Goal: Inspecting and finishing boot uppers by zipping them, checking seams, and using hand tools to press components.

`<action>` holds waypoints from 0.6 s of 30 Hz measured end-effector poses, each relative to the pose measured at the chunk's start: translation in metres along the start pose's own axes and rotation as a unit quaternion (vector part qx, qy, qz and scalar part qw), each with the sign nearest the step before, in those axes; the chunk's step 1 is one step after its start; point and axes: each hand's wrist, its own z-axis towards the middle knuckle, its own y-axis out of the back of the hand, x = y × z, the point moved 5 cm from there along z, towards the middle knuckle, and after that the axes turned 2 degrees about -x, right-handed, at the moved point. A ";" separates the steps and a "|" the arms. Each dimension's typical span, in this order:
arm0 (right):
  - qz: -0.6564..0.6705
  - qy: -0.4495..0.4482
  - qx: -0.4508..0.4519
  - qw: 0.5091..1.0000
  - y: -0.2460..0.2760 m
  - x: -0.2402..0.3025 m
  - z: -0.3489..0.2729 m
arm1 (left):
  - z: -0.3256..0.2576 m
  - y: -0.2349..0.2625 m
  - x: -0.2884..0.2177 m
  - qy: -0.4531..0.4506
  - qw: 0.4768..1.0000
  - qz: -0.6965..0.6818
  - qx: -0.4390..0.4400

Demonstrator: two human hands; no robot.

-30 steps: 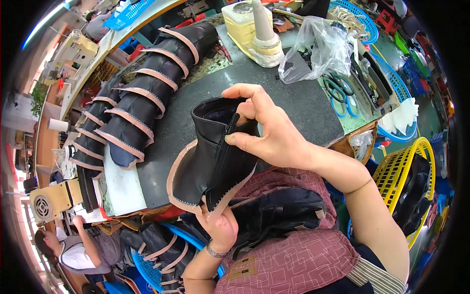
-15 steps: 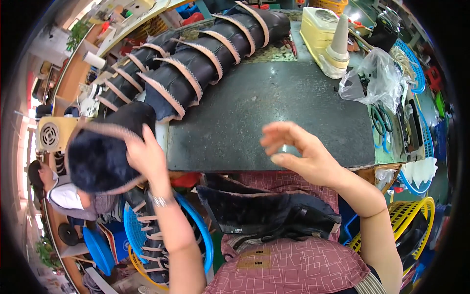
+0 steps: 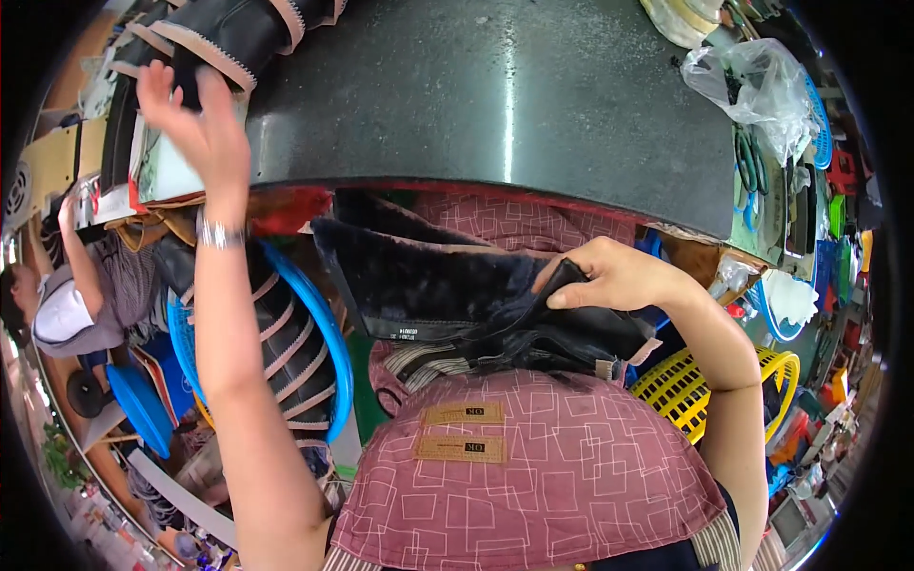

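A black boot upper (image 3: 419, 276) with dark fleece lining lies across my lap, below the table's front edge. My right hand (image 3: 609, 276) has its fingers and thumb closed on that upper's folded edge, toward its right end. Over the table's left edge, my left hand (image 3: 195, 128) is raised with fingers apart and nothing in it, slightly smeared by motion. Just beyond its fingertips sits a row of nested black boot uppers (image 3: 233, 33) with pale saw-toothed edges. Part of another dark upper shows behind the one on my lap.
The dark tabletop (image 3: 457, 105) spans the front. At right are a clear plastic bag (image 3: 762, 90), teal-handled scissors (image 3: 750, 167) and a yellow basket (image 3: 681, 385). A blue basket (image 3: 333, 352) of boot uppers stands low on the left, and a co-worker (image 3: 71, 305) sits farther left.
My left hand has let go of the fleece-lined upper at the left and moved upward. My right hand has come down from above the table onto the upper on my lap. The view has tilted down.
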 end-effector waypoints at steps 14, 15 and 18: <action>-0.404 0.421 -0.238 0.776 0.059 0.153 -0.146 | -0.053 0.064 -0.142 -0.266 0.900 -0.066 0.339; -0.443 0.430 -0.197 0.761 0.058 0.171 -0.147 | -0.021 0.060 -0.143 -0.141 0.938 0.030 0.314; -0.518 0.404 -0.206 0.726 0.041 0.176 -0.073 | 0.023 0.060 -0.147 -0.088 0.963 0.030 0.252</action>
